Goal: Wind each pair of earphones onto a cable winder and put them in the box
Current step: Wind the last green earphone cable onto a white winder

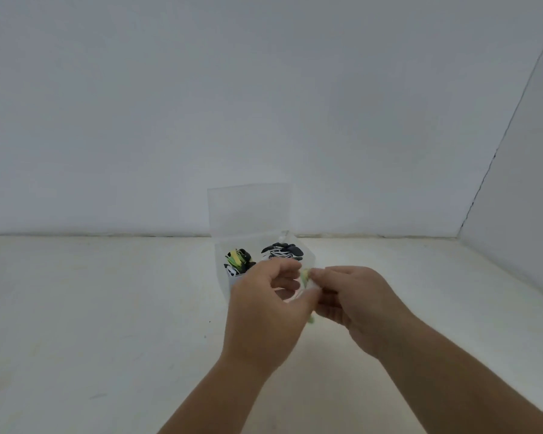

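In the head view, a clear plastic box [308, 255] stands at the centre of the frame on a pale cream table [91, 308], close to the seam where the table meets a plain grey-white wall [201, 104]. Its transparent hinged lid [248, 211] stands open and upright at the back. Two wound bundles lie inside the box: a black winder wrapped in yellow-green cable [238, 260] on the left, and a black winder wrapped in white cable [282, 250] on the right, a little apart from each other. Both bare forearms rise from the bottom edge of the frame and meet just below and in front of the box. The left hand [264, 305] has its fingers curled, and its thumb and fingertips pinch a small pale green and white item [306, 275]. The right hand [361, 303] has its fingers curled too and pinches the same item from the other side. That item is blurred and mostly hidden between the two hands, so I cannot tell its exact shape. A pale green bit shows again at the lower edge of the left hand. A second wall [530, 183] slants down the right side of the frame.
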The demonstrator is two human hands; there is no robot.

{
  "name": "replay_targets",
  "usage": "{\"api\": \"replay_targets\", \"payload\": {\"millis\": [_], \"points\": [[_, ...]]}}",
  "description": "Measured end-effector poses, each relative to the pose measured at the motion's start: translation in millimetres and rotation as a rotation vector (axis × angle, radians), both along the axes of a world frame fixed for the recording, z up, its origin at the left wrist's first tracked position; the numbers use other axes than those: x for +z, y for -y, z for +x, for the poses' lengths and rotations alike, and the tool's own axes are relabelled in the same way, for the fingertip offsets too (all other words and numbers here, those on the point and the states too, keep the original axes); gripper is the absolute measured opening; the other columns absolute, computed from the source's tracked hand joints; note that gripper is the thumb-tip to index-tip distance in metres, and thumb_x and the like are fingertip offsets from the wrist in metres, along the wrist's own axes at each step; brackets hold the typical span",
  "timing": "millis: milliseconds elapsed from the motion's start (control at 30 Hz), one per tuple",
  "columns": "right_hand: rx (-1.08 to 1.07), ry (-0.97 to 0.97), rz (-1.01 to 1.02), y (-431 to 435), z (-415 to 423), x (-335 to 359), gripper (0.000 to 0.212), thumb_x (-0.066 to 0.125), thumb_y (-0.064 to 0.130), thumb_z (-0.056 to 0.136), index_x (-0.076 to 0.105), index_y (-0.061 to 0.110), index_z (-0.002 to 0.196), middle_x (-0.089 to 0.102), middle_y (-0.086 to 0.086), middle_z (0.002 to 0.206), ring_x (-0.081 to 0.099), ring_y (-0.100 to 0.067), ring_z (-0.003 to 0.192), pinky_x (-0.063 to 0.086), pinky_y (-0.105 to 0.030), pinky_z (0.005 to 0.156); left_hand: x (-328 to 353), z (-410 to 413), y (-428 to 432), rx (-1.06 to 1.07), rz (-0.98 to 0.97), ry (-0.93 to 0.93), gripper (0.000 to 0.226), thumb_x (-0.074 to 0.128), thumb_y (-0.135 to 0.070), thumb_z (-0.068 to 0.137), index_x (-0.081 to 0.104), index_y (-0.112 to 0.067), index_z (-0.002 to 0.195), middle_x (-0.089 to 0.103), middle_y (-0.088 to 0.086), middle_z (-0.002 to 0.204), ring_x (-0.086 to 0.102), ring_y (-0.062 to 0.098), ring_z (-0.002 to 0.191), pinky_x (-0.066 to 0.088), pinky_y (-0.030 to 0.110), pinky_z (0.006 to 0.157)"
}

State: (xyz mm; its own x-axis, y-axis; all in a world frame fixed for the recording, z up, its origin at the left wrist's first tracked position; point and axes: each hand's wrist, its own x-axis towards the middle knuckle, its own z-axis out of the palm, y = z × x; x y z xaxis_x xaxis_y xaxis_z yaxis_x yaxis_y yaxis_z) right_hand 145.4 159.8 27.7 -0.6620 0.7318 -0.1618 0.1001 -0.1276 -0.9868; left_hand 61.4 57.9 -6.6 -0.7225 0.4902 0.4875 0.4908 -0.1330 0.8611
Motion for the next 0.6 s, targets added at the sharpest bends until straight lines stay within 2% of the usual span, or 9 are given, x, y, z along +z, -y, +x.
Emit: {"api": "replay_targets", "payload": {"millis": [67, 200, 333, 367, 500, 600], "points": [[-0.002, 0.029, 0.018, -9.8, -14.8, 13.0, 0.013, 0.066, 0.008, 0.089, 0.069, 0.003, 0.077, 0.064, -0.009, 0.063, 0.06, -0.018, 0.052, 0.048, -0.028, 0.053, 3.0, -13.7, 1.9, 0.13, 0.061, 0.078, 0.02, 0.081, -0.01, 0.076, 0.071, -0.021, 0.09, 0.07, -0.004, 0.079, 0.066, 0.004, 0.068, 0.053, 0.017, 0.066], [0.113, 0.042, 0.064, -27.7, -53.8, 45.6, 0.006, 0.065, 0.009, 0.089, 0.065, 0.005, 0.084, 0.058, -0.006, 0.062, 0.058, -0.015, 0.043, 0.047, -0.025, 0.049, 5.0, -43.6, 13.8, 0.431, 0.13, 0.22, 0.014, 0.068, -0.006, 0.083, 0.066, -0.02, 0.085, 0.064, -0.007, 0.073, 0.057, -0.001, 0.062, 0.042, 0.007, 0.06], [0.256, 0.138, 0.151, -45.1, -92.8, 54.8, 0.008, 0.063, 0.01, 0.089, 0.066, 0.004, 0.092, 0.065, -0.017, 0.087, 0.062, -0.025, 0.063, 0.046, -0.023, 0.047, -1.8, -60.7, 19.3, 0.512, 0.104, 0.299, 0.014, 0.062, -0.006, 0.086, 0.064, -0.018, 0.093, 0.064, -0.007, 0.078, 0.055, 0.002, 0.061, 0.042, 0.02, 0.059], [0.266, 0.188, 0.201, -49.2, -99.6, 52.1, 0.007, 0.062, 0.009, 0.088, 0.065, 0.004, 0.089, 0.064, -0.017, 0.086, 0.06, -0.025, 0.064, 0.046, -0.022, 0.046, -2.9, -62.1, 19.0, 0.518, 0.098, 0.298, 0.015, 0.061, -0.006, 0.086, 0.063, -0.018, 0.093, 0.064, -0.006, 0.079, 0.055, 0.001, 0.06, 0.042, 0.022, 0.058], [0.367, 0.46, 0.501, -59.6, -113.7, 34.5, 0.014, 0.06, 0.001, 0.083, 0.057, 0.003, 0.069, 0.055, -0.012, 0.06, 0.052, -0.018, 0.042, 0.042, -0.021, 0.047, -6.6, -65.7, 17.8, 0.527, 0.086, 0.283, 0.018, 0.06, -0.004, 0.085, 0.062, -0.02, 0.093, 0.065, -0.004, 0.083, 0.057, 0.009, 0.064, 0.042, 0.027, 0.058], [0.454, 0.568, 0.802, -56.5, -116.1, 29.6, 0.021, 0.066, 0.014, 0.082, 0.062, -0.002, 0.07, 0.058, -0.015, 0.063, 0.055, -0.022, 0.05, 0.046, -0.028, 0.055, -8.8, -67.4, 16.8, 0.534, 0.075, 0.263, 0.018, 0.06, -0.004, 0.085, 0.062, -0.019, 0.093, 0.064, -0.006, 0.084, 0.057, 0.01, 0.066, 0.041, 0.026, 0.057]]}}
